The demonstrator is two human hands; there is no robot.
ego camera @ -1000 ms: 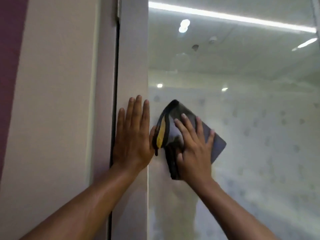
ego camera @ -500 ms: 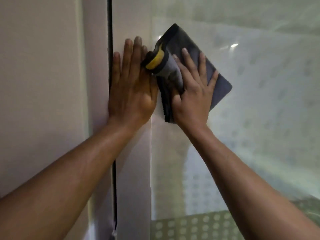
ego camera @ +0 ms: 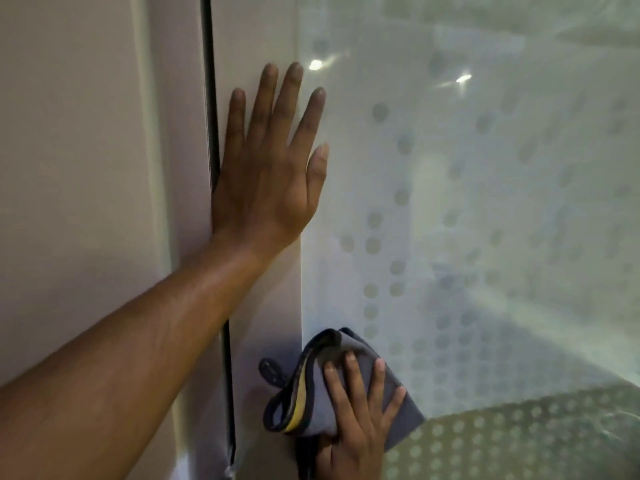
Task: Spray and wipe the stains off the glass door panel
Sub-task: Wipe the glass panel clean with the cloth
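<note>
The glass door panel (ego camera: 467,202) fills the right side, frosted with rows of grey dots and reflecting ceiling lights. My left hand (ego camera: 270,168) lies flat with fingers spread on the pale door frame (ego camera: 256,306), fingertips reaching the glass edge. Low down, my right hand (ego camera: 356,417) presses a folded grey cloth (ego camera: 311,386) with a dark and yellow edge against the glass near the frame. No spray bottle is in view.
A dark vertical gap (ego camera: 214,133) separates the door frame from the beige wall (ego camera: 86,150) on the left. A small dark fitting (ego camera: 272,372) sits on the frame beside the cloth. A dotted metallic band (ego camera: 519,434) runs across the glass at the lower right.
My right hand has slid the cloth down the glass, from level with my left hand to well below it. My left hand stays flat on the frame.
</note>
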